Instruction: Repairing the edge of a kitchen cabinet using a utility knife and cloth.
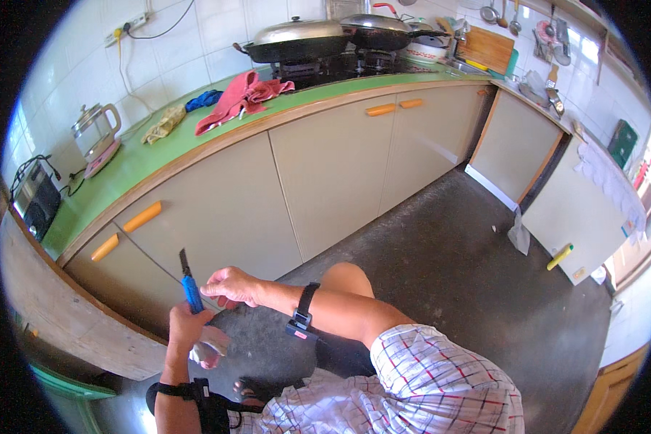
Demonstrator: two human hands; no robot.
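My left hand is closed around the handle of a blue utility knife, held upright with its dark blade exposed at the top. My right hand is just right of the knife, with fingers loosely bent and apart and fingertips near the blue handle; whether they touch it I cannot tell. A pale pinkish, crumpled item shows just below my left hand; I cannot make out what it is. Cabinet doors with orange handles stand in front of me.
A green counter carries a kettle, cloths and two lidded pans on a stove. A wooden board edges the left side. A pale panel with a yellow handle and a plastic bag are at the right.
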